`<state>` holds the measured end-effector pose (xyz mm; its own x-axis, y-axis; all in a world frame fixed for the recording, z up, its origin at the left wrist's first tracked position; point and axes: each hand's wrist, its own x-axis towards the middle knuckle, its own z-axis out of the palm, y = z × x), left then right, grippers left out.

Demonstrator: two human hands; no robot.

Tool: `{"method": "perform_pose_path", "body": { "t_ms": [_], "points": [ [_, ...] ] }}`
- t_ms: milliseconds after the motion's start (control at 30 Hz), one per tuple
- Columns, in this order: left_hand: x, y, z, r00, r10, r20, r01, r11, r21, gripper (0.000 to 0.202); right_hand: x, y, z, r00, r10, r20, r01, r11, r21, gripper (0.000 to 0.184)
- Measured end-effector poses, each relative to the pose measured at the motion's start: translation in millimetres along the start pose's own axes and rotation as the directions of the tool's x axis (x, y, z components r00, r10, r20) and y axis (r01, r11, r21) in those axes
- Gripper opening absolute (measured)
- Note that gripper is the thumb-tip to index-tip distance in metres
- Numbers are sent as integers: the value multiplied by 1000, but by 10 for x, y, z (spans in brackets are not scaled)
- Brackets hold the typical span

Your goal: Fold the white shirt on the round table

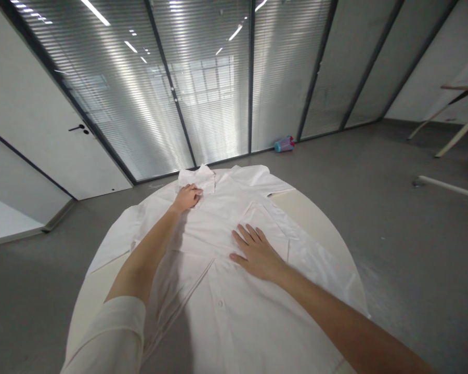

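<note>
A white button-up shirt [234, 322] lies spread over a round table, its collar [203, 177] at the far side and its sleeves out to both sides. Near the collar, my left hand [187, 197] has its fingers curled together on the cloth, closed on the shirt. My right hand [257, 253] rests flat on the shirt front beside the chest pocket, with fingers spread and nothing held. One button shows on the front placket, and loose folds run along the cloth to its left.
The pale round tabletop [315, 213] shows around the shirt's edges. Beyond it stands a glass partition [214, 104] with blinds, and a door [42, 104] is at the left. A blue and pink basket [284, 144] lies on the floor. Table legs [458, 135] stand at the right.
</note>
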<state>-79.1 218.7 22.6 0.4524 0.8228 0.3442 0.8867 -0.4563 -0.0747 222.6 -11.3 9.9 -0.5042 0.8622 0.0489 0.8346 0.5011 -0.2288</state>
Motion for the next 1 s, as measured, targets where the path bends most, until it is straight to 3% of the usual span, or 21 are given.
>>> {"method": "perform_pose_path", "body": {
  "t_ms": [167, 367, 533, 633, 767, 900, 1000],
  "points": [
    [99, 214, -10, 997, -37, -70, 35, 999, -30, 36, -1, -13, 0, 1000, -5, -22, 5, 1000, -7, 80],
    [285, 611, 68, 999, -21, 29, 22, 999, -42, 37, -3, -8, 5, 999, -3, -36, 2, 1000, -7, 80],
    [397, 810, 71, 988, -152, 2, 152, 988, -4, 32, -3, 2, 23, 999, -6, -35, 6, 1000, -10, 80],
    [517, 912, 68, 940, -338, 39, 340, 939, -47, 33, -4, 1, 23, 999, -1, -38, 1, 1000, -5, 79],
    [684, 950, 77, 875, -466, 130, 481, 868, -122, 30, -3, -12, -6, 1000, 0, -27, 0, 1000, -4, 78],
    [718, 883, 53, 889, -439, 132, 458, 868, -193, 27, -6, -26, -33, 1000, 1, -9, -1, 1000, -12, 77],
    [609, 822, 32, 896, -438, 69, 442, 872, -211, 32, -5, -23, -26, 1000, 4, -14, -4, 1000, -15, 77]
  ]
}}
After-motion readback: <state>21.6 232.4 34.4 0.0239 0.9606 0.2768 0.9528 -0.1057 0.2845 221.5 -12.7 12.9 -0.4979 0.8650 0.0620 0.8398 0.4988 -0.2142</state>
